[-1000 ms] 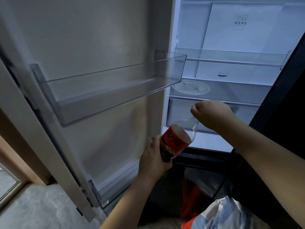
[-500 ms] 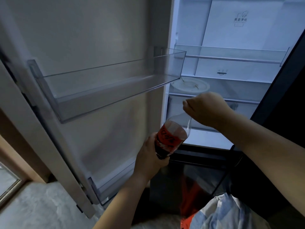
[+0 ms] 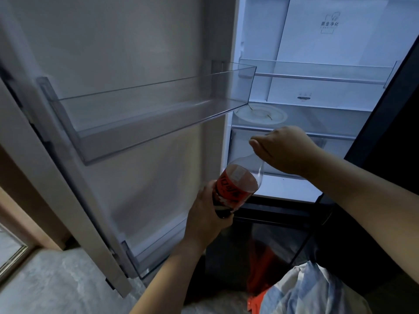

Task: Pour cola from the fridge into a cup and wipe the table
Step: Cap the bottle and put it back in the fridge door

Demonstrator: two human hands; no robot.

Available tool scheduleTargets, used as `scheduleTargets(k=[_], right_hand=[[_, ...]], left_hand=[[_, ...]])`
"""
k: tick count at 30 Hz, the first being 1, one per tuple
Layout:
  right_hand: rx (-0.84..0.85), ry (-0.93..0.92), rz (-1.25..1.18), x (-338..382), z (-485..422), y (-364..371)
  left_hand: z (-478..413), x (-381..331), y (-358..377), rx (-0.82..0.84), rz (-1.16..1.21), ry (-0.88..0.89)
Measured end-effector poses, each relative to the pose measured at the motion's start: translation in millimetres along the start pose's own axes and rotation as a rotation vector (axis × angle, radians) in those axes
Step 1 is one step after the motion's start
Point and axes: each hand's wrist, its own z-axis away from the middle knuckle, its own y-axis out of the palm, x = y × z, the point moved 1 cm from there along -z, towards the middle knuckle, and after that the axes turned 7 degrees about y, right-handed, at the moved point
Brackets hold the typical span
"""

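Observation:
A cola bottle [image 3: 237,186] with a red label is tilted in front of the open fridge [image 3: 317,91], its clear upper part mostly empty and dark cola at the bottom. My left hand [image 3: 204,220] grips its lower end from below. My right hand [image 3: 283,149] is closed over the neck and cap, which are hidden under the fingers. No cup or table is in view.
The open fridge door [image 3: 113,64] at left carries a clear door bin [image 3: 147,114] at chest height and a lower bin [image 3: 156,252]. A white plate [image 3: 260,114] lies on a glass shelf inside. A dark lower compartment [image 3: 260,245] stands below; light stone floor [image 3: 56,286].
The bottle and both hands have drifted slightly left and up in the view. The right hand stays over the bottle's top, its wrist turned a little.

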Motion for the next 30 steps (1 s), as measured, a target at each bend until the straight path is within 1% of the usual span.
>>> scheduleTargets(k=[3,5,7,8,10,13,16,18,22,25,27,30], right_hand=[[-0.017,0.141,0.028,9,-3,3],[0.016,0.237,0.072,14,-6,5],[0.065,0.291,0.076,16,-9,6],[0.086,0.307,0.049,16,-11,7],[0.134,0.312,-0.076,16,-11,10],[0.197,0.343,-0.24,18,-7,15],[0.076,0.372,-0.328,22,-2,19],[-0.009,0.363,-0.358,28,-1,23],[-0.066,0.359,-0.382,34,-3,26],[-0.153,0.286,-0.349,38,-8,23],[-0.188,0.245,-0.315,41,-14,23],[-0.207,0.216,-0.265,42,-24,26]], left_hand=[[1,0,0,-0.018,0.007,0.015],[1,1,0,-0.029,0.005,0.02],[1,1,1,-0.039,0.007,0.021],[1,2,1,-0.047,0.01,0.02],[1,1,1,-0.058,0.026,0.016],[1,2,-1,-0.03,0.093,-0.003],[1,4,-6,0.026,0.148,-0.041],[7,4,-11,0.05,0.068,-0.077],[41,12,-22,0.105,-0.116,-0.165],[69,29,-30,0.214,-0.359,-0.223],[80,36,-34,0.296,-0.496,-0.235],[84,37,-33,0.333,-0.559,-0.164]])
